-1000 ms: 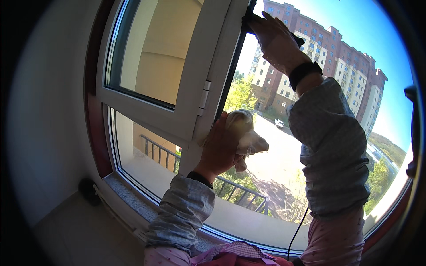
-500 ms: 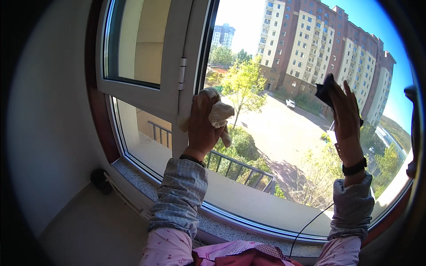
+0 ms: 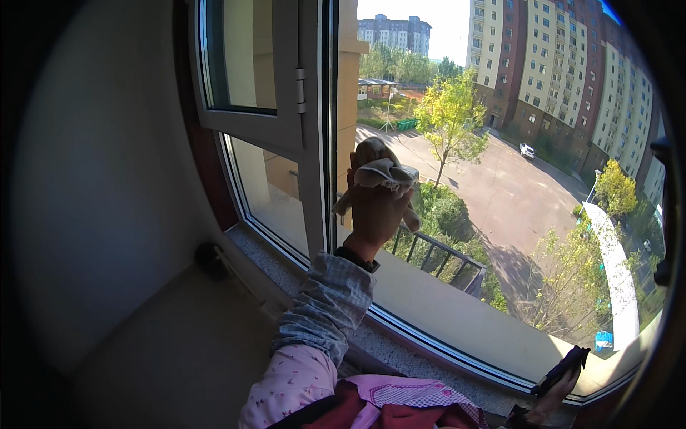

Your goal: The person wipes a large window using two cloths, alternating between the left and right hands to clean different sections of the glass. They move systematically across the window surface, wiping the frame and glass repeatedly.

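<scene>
At far left, a plain wall (image 3: 93, 179) meets a stone sill (image 3: 286, 268), where a small dark object (image 3: 209, 259) sits in the corner. Above it, a white-framed sash (image 3: 286, 93) stands ajar beside the mullion (image 3: 318, 143). Just right of that mullion, the left hand (image 3: 375, 207) is raised against the pane (image 3: 500, 214), fingers clenched around a crumpled pale cloth (image 3: 382, 171) that presses on the glass near the frame. A dark band (image 3: 356, 259) circles the wrist above a grey cuff (image 3: 332, 300) and pink sleeve (image 3: 289, 382). Beyond the glass lie a railing (image 3: 436, 257), a yellow-green tree (image 3: 450, 114), a road with a white car (image 3: 527, 150), and tall apartment blocks (image 3: 572, 79). At lower right, near the sill's end, the right hand (image 3: 554, 397) grasps a dark object (image 3: 564, 366); what it is cannot be told.
</scene>
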Available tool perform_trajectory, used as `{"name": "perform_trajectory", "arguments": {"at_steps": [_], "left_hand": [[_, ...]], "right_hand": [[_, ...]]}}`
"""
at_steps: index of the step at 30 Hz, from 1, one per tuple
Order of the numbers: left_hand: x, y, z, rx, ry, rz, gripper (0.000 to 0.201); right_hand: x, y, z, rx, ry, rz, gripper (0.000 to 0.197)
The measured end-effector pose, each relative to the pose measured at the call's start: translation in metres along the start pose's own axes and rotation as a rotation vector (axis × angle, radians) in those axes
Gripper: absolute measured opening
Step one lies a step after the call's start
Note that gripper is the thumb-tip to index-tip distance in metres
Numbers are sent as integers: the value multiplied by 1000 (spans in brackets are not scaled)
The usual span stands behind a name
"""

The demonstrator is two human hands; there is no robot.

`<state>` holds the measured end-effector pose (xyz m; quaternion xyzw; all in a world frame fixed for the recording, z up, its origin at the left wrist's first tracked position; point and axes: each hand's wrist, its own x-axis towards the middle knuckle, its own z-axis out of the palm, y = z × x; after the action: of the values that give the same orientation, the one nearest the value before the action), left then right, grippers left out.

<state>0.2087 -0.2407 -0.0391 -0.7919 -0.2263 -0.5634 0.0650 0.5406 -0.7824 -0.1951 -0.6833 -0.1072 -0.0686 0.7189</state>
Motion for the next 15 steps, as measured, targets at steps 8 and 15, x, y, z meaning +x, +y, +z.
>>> {"name": "perform_trajectory", "arguments": {"at_steps": [8,15], "left_hand": [[164,-21,-24,-65,455,231,52],[52,-81,13,-93,383,-97,55]], "right_hand": [[-38,-34,56,-56,-55,-79,43],[-59,-29,72,-15,-182,-41,41]]}}
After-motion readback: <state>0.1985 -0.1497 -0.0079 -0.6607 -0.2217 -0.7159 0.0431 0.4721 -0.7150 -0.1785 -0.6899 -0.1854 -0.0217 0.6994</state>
